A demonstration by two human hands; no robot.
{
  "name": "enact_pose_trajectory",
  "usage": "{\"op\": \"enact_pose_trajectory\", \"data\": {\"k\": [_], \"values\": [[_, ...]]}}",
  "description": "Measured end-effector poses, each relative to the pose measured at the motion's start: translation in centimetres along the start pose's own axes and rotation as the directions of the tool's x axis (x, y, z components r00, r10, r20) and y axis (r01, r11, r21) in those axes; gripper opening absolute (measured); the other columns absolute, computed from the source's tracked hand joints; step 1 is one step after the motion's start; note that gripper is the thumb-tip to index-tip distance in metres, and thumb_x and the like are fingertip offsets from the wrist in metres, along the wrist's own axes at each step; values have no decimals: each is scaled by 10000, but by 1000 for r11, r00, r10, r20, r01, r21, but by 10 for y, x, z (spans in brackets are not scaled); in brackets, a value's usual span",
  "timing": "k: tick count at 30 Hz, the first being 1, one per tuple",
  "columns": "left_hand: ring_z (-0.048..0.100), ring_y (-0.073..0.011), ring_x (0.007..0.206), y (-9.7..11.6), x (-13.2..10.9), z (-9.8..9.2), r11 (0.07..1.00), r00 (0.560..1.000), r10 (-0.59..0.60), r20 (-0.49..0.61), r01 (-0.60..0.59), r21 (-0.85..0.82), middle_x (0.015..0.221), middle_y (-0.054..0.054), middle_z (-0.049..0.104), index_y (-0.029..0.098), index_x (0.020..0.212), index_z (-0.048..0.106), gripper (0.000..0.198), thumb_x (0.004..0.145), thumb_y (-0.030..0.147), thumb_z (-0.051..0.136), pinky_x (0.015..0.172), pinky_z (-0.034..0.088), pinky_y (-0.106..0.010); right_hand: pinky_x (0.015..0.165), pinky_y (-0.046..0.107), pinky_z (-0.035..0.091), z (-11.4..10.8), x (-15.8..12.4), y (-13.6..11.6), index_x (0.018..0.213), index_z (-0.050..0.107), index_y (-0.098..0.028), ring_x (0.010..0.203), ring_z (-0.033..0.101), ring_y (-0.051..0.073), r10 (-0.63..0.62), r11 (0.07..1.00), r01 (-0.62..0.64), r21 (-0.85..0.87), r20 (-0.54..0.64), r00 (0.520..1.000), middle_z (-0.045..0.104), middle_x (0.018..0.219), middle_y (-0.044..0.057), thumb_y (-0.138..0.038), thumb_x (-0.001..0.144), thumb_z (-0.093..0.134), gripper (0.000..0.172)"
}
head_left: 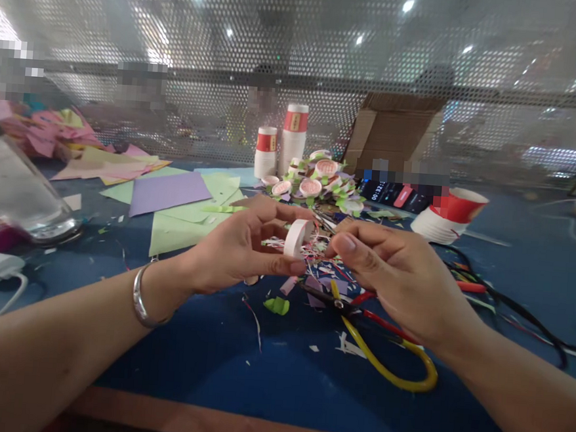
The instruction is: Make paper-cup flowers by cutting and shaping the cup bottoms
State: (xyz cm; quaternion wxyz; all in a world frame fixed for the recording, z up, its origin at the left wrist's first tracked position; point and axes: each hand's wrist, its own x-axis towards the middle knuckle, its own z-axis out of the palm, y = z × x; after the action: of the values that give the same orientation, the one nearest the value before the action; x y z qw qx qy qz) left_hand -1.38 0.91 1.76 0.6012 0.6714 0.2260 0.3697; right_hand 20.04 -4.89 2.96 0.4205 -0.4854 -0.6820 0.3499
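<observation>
My left hand (244, 246) pinches a small white ring cut from a paper cup (297, 238) between thumb and forefinger, held upright over the blue table. A silver bangle (143, 298) circles that wrist. My right hand (392, 276) is closed just right of the ring, its fingertips pinched together near the ring's edge; whatever it grips is too small to make out. Below the hands lie yellow-handled scissors (386, 364) and paper scraps (278, 305).
Finished paper-cup flowers (320, 179) are piled behind the hands. Stacked paper cups (293, 137) stand further back, a tipped stack of red-rimmed cups (448, 214) to the right. Coloured paper sheets (171, 195) lie left, by a clear jar (14, 187). Cables (509, 304) run right. Perforated screen behind.
</observation>
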Motion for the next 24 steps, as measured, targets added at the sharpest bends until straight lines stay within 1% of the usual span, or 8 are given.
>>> {"op": "enact_pose_trajectory", "data": {"k": [2, 4, 7, 10, 13, 15, 19, 24], "values": [[683, -168, 971, -3, 1, -1, 993, 996, 68, -52, -62, 104, 1110, -63, 687, 190, 1165, 613, 520, 714, 126, 863, 758, 597, -237, 494, 275, 285, 1, 0, -2, 732, 666, -200, 555, 355, 100, -32, 998, 31, -50, -12, 999, 444, 651, -29, -681, 875, 635, 503], [694, -155, 908, -5, 1, -2, 980, 990, 113, -84, -97, 171, 1060, -51, 684, 196, 1201, 565, 535, 750, 171, 852, 735, 596, -241, 501, 276, 301, 2, 0, -2, 677, 631, -203, 564, 369, 105, -38, 996, 38, -81, -4, 999, 446, 653, -23, -680, 876, 634, 517], [693, -144, 916, -7, 1, -4, 942, 970, 216, -108, -179, 283, 1062, -45, 654, 196, 1217, 555, 522, 776, 184, 836, 806, 600, -254, 460, 278, 277, 1, 1, 0, 630, 575, -214, 526, 356, 108, 4, 995, 2, -95, 58, 998, 425, 596, -27, -695, 893, 596, 549], [673, -158, 989, -9, 1, -5, 887, 951, 296, -93, -237, 395, 1133, -64, 625, 194, 1209, 574, 486, 789, 174, 817, 879, 601, -281, 441, 284, 246, 1, 2, 1, 577, 529, -220, 502, 323, 111, 3, 987, 9, -158, 76, 997, 358, 548, -35, -710, 904, 561, 590], [647, -176, 1056, -10, 1, -6, 829, 933, 354, -62, -282, 483, 1211, -84, 594, 196, 1217, 590, 471, 794, 139, 790, 929, 598, -310, 445, 286, 243, 1, 3, 0, 582, 550, -222, 505, 332, 116, -1, 978, 18, -208, 81, 997, 352, 550, -34, -707, 906, 551, 583], [636, -180, 1073, -10, 0, -7, 794, 925, 377, -42, -299, 529, 1229, -80, 577, 211, 1227, 599, 473, 798, 111, 769, 955, 595, -329, 444, 286, 234, 1, 3, -1, 598, 562, -223, 503, 338, 117, 6, 976, 14, -219, 92, 996, 358, 552, -33, -697, 908, 550, 567], [633, -188, 1073, -9, -1, -8, 748, 919, 395, 1, -323, 579, 1226, -74, 566, 232, 1239, 618, 464, 812, 114, 758, 969, 594, -361, 450, 278, 234, 1, 3, 1, 584, 515, -219, 507, 338, 112, -2, 967, 29, -251, 107, 994, 353, 551, -33, -666, 930, 530, 565], [634, -183, 1068, -9, -1, -8, 747, 920, 392, 6, -322, 582, 1202, -73, 568, 223, 1266, 622, 477, 821, 118, 758, 960, 596, -345, 477, 276, 275, 0, 3, 3, 602, 539, -213, 534, 356, 118, 3, 945, 30, -325, 101, 995, 381, 576, -23, -666, 937, 509, 564]]}}
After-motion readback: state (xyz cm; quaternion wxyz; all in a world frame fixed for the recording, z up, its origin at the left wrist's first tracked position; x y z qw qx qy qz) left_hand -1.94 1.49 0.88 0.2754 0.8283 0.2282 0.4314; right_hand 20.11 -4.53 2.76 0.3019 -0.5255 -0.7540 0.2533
